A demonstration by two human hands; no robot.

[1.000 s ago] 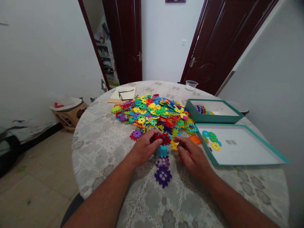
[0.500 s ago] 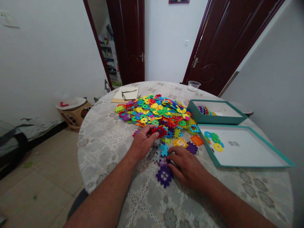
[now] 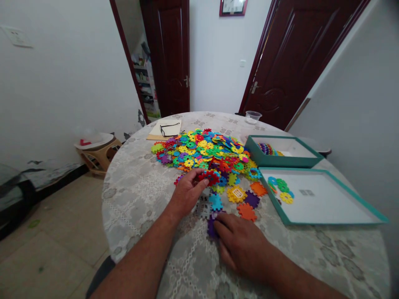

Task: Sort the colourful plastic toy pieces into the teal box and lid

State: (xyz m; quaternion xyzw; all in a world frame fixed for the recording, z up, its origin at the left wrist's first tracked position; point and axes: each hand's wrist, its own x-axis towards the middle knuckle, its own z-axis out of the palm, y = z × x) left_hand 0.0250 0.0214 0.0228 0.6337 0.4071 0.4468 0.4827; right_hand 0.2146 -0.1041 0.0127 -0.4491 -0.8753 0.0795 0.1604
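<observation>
A heap of colourful plastic interlocking discs (image 3: 202,151) lies on the round table (image 3: 140,195). My left hand (image 3: 186,193) rests at the heap's near edge, its thumb and fingers pinched on a red gear-shaped piece (image 3: 208,176). My right hand (image 3: 238,245) lies palm down nearer to me, fingers pressed on a purple square piece (image 3: 211,227) that it mostly covers. Loose pieces lie between the hands and the boxes: a blue one (image 3: 215,202), a yellow one (image 3: 237,193), a purple one (image 3: 252,199) and an orange one (image 3: 247,211).
Two teal boxes stand at the right: a shallow lid (image 3: 324,216) holding a few discs and a deeper box (image 3: 264,158) behind it. Glasses on a notebook (image 3: 168,128) and a small clear bowl (image 3: 253,116) sit at the far side. A stool (image 3: 98,151) stands left.
My right hand has drawn back toward me from the orange and yellow pieces onto the purple square piece. The left hand has stayed on the red piece. The view has tilted up slightly.
</observation>
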